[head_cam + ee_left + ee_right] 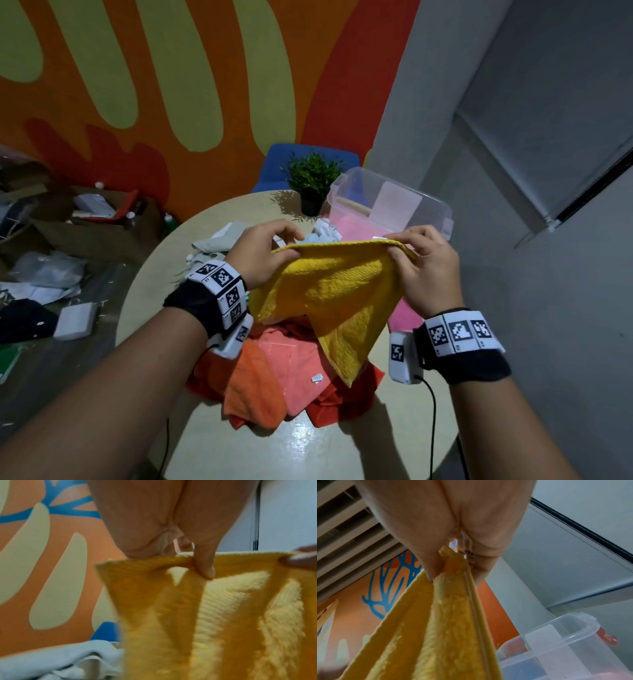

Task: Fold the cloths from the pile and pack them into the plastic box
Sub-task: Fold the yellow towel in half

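Observation:
A yellow towel (pixel 329 291) hangs in the air above the table, stretched by its top edge. My left hand (pixel 270 253) pinches the left end of that edge, and my right hand (pixel 418 257) pinches the right end. In the left wrist view the thumb presses the yellow towel (pixel 197 601) hem; in the right wrist view the fingers clamp the bunched yellow towel (pixel 447 615). Below lies the pile of red, orange and salmon cloths (pixel 284 373). The clear plastic box (pixel 390 202), tilted at the back right, has a pink cloth (pixel 352 226) at its mouth.
A potted plant (pixel 313 181) stands at the table's far edge, with a blue chair (pixel 274 164) behind it. White and pale cloths (pixel 219 243) lie at the back left of the round table (pixel 154 291). Boxes and clutter cover the floor at left.

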A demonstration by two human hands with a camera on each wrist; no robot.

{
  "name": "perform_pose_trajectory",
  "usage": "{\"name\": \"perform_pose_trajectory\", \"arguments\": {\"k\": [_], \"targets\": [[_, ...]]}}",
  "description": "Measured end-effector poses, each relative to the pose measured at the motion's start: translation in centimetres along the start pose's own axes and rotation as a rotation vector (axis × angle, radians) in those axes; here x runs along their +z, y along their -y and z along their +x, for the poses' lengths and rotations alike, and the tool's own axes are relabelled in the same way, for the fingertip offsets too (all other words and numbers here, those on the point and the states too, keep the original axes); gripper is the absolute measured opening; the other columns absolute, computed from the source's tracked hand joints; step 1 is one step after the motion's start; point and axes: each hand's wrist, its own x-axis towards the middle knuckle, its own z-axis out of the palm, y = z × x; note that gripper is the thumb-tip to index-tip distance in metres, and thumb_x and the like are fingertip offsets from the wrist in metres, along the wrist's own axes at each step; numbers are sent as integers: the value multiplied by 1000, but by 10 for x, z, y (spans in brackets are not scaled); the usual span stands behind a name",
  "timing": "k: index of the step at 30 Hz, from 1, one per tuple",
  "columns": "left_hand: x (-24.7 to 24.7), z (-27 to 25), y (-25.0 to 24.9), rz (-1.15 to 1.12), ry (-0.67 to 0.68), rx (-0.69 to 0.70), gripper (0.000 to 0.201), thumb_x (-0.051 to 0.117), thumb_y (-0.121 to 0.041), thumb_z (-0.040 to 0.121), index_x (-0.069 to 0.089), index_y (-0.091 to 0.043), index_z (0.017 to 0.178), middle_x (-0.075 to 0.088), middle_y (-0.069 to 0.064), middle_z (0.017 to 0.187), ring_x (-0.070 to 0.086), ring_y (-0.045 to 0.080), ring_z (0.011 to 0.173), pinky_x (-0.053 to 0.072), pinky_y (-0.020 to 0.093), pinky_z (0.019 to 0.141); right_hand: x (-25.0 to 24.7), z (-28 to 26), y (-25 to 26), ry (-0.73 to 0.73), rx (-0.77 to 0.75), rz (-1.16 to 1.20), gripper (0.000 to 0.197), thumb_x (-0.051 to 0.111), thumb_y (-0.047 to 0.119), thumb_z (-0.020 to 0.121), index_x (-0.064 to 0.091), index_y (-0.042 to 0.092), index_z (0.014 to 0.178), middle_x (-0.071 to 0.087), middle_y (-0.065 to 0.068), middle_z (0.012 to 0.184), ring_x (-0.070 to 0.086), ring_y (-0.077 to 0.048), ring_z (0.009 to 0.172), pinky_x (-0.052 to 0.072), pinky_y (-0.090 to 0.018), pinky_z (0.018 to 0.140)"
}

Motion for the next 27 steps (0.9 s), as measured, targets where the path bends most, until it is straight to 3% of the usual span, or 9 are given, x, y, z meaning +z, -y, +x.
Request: {"name": "perform_pose_trajectory", "arguments": {"k": [2,3,5,7,10,14,21,23,27], "targets": [[-7,1,6,119,98,-27,16,74,-10,86,70,-25,90,68,-7,93,56,-4,72,38,8,62,-8,5,-2,-9,19,66,17,69,11,90,77,22,100,68,8,93,60,2,87,47,-11,83],[-9,1,10,159,95,-55,18,71,-9,87,70,-26,90,69,-5,94,58,0,77,42,14,66,-11,7,-2,-21,42,106,19,68,11,90,76,24,103,70,12,93,63,5,88,48,-11,84],[-14,1,15,159,10,-107,18,69,-9,89,71,-27,91,70,-5,94,62,14,87,50,29,77,-15,11,-3,-45,85,165,20,69,13,91,74,27,105,70,20,93,65,8,89,51,-14,84],[-21,2,12,79,-117,-127,19,70,-10,89,70,-29,91,70,-6,88,65,14,83,55,33,76,-17,16,-6,-63,112,181,19,70,15,90,74,30,100,70,21,91,67,4,86,54,-20,81],[-33,7,-4,-20,-287,-75,20,70,-10,89,69,-30,93,67,-15,87,63,2,80,51,22,67,-24,25,-8,-124,130,191,17,71,14,89,73,30,95,73,13,94,67,-3,88,56,-29,82],[-49,17,-22,-178,-485,-63,10,75,-19,88,73,-23,97,69,-11,83,63,0,70,49,16,62,-38,37,-6,-180,153,286,12,76,17,85,71,28,84,71,7,83,65,-5,75,52,-25,69],[-60,21,-41,-288,-485,30,19,69,-8,91,74,-16,107,72,-8,86,67,0,75,55,19,69,-55,52,-2,-168,135,282,19,71,13,89,67,31,83,68,6,82,62,-7,74,49,-23,67],[-64,23,-42,-339,-497,24,22,69,-9,91,73,-15,112,74,0,89,70,8,79,58,26,70,-58,53,-1,-170,126,287,20,69,12,90,68,32,85,69,6,84,63,-8,75,50,-24,67],[-72,25,-38,-347,-563,8,10,74,-20,89,75,-20,99,75,4,82,72,22,74,62,43,65,-63,47,-2,-129,141,382,18,70,10,90,72,28,88,71,6,81,63,-7,72,51,-22,63]]}}
